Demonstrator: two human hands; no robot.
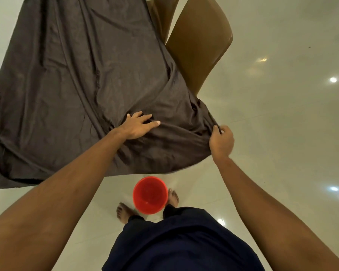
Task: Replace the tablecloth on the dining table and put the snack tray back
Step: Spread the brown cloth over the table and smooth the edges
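A dark grey-brown tablecloth (67, 85) covers the whole dining table and hangs over its near edge, creased in long folds. My left hand (138, 126) lies flat on the cloth near the table's near right corner, fingers spread. My right hand (221, 141) grips the cloth's corner at the right, bunching the fabric there. The table itself is hidden under the cloth. No snack tray is in view.
A brown plastic chair (202, 42) stands against the table's right side, with a second chair back behind it. A red bucket (150, 194) sits on the glossy white tile floor (282, 114) between my bare feet, just below the table's edge.
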